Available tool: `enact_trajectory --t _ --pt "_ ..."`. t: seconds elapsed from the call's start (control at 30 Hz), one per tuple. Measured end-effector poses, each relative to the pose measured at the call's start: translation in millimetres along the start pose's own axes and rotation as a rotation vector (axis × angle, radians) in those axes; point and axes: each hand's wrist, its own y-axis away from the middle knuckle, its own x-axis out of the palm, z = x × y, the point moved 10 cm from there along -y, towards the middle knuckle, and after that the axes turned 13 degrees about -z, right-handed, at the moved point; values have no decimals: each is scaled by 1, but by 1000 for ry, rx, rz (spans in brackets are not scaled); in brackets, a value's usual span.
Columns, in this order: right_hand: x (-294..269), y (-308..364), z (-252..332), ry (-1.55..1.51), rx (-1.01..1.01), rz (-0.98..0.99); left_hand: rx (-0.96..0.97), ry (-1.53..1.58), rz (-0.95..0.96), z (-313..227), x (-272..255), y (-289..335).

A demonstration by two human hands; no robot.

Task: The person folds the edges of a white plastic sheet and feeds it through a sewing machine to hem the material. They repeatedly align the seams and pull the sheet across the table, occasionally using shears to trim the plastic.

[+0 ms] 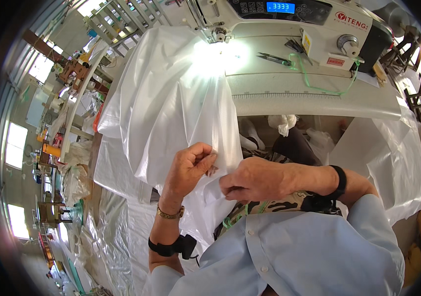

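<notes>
A large sheet of thin white plastic-like fabric (171, 103) hangs in folds from the sewing machine (274, 29) down over my lap. Its upper end lies under the brightly lit needle area. My left hand (191, 167) pinches the sheet's right edge between thumb and fingers, well below the table's front edge. Close beside it, my right hand (257, 178) is closed on the same edge, its fingertips curled under and partly hidden. Between the two hands the edge runs in narrow gathers up toward the needle.
Thread snips (274, 59) lie on the machine bed, with dark slim tools (297, 47) and a loose green thread (314, 89) nearby. A ruler strip (284, 95) runs along the table front. More white sheeting (383, 163) drapes at the right. Shelving and machines stand at the left.
</notes>
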Motion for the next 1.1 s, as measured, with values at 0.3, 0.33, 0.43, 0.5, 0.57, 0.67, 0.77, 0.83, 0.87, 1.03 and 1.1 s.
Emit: enact_trajectory --t 0.3,0.33,0.43,0.5,0.57,0.67,0.77,0.83,0.87,1.03,1.1 --pt "18 -19 12 150 -237 -212 21 51 9 9 3 3" --pt "18 -19 15 149 -266 -236 14 29 -29 9 0 4" --pt "26 -21 18 335 -308 -213 -19 51 -95 4 -5 7" --pt "30 -24 22 403 -312 -171 -12 98 -104 3 -11 8" --pt "38 -25 22 527 -364 -117 -33 70 -113 5 -15 8" --pt "10 -23 18 243 -447 -466 -76 -29 -151 2 -24 5" --pt "-49 -12 -52 -86 84 -897 185 -234 -341 -30 -60 9" --pt "-46 -14 -91 -55 44 -1018 290 -276 -367 -60 -71 6" --pt "-37 -21 -92 39 -65 -1074 340 -374 -427 -72 -85 5" --pt "23 -158 -43 -188 -26 -293 487 -597 -274 -162 -61 -40" --pt "12 -174 -1 -203 -218 -185 550 -727 -152 -189 -24 -44"
